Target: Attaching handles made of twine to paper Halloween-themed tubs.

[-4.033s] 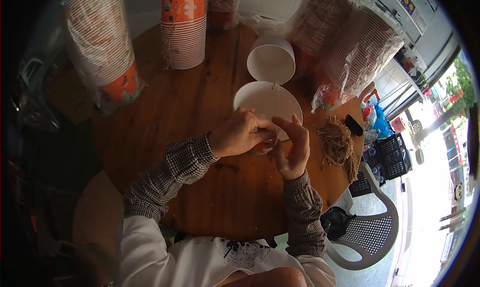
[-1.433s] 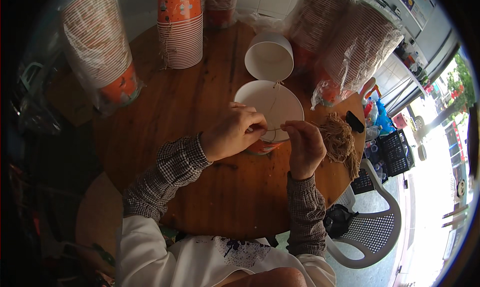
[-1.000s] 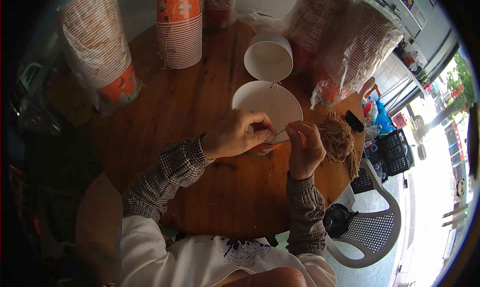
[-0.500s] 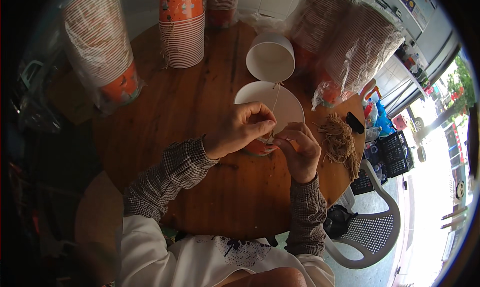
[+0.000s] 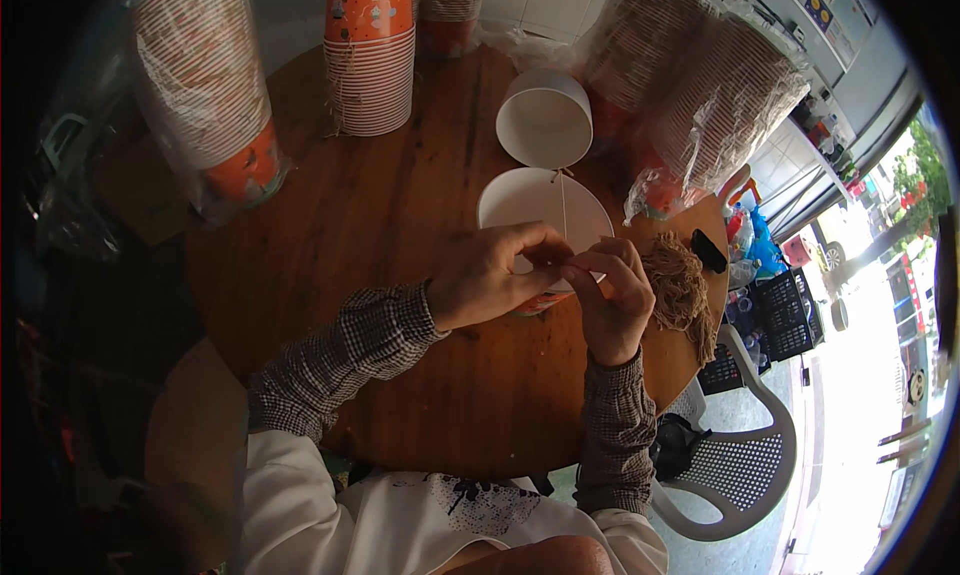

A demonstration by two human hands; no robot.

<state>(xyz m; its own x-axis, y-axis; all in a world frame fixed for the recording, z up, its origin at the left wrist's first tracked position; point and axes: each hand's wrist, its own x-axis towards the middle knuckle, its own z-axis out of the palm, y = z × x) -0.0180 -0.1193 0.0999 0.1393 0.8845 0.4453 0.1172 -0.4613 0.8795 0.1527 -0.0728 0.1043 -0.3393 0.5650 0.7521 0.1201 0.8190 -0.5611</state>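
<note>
For this fiddly bit, I'd work with fingertips only: a light, steady pull on the thin tan twine (image 5: pixel 565 210), and no weight leaned on the rim, since thin paper wall like this would probably buckle. My left hand (image 5: pixel 497 276) and my right hand (image 5: pixel 620 305) have come together over the near edge of the round, white-lined paper tub (image 5: pixel 515 201), thumb and forefinger of each pinched on the twine, the tips touching or nearly so. My knuckles cover the pinch, so I can't tell which strand each hand has. Keeping both grips short and close to the rim should give the best control; letting the strand go slack would likely loosen whatever is being formed there.

The tub stands mouth up on the round brown wooden table (image 5: pixel 455 395), in front of me and a little to my right. Its inside is plain white and smooth, and a strip of orange printed outer wall shows below my fingers. The twine is fastened at the far rim with a small knot and runs fairly straight across the mouth to my fingertips. Just right of my right hand lies a loose, tangled bundle of brown twine (image 5: pixel 677 284).
</note>
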